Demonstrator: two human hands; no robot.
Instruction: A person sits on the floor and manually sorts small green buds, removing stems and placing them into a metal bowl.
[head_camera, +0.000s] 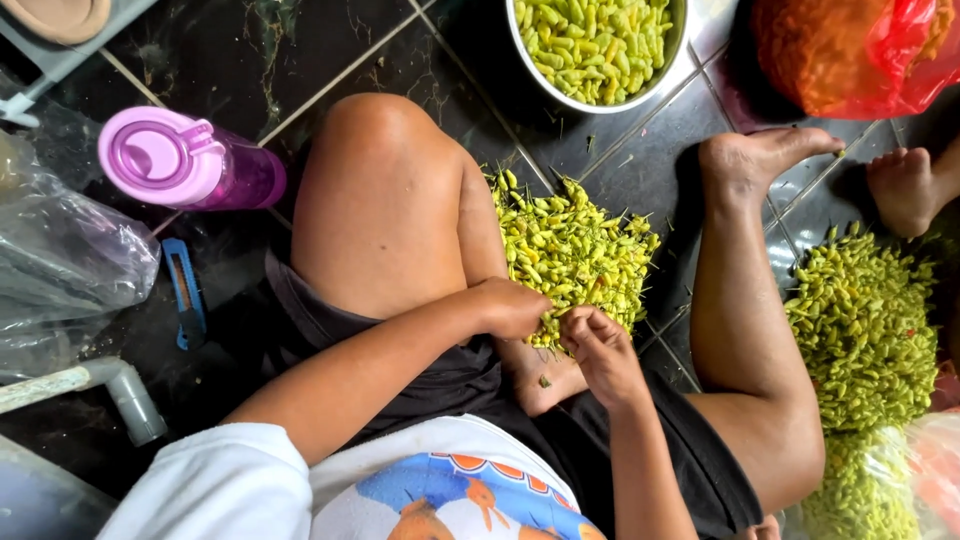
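Yellow-green chillies (575, 245) — pink-purple bottle (185, 160)

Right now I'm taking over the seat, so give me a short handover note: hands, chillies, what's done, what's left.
Left hand: closed on small chillies at the near edge of the floor pile.
Right hand: pinching a chilli beside the left.
Done, apparently: steel bowl ahead holds many chillies.
Left: the floor pile, plus a larger heap to the right.
Purple bottle stands to the left.
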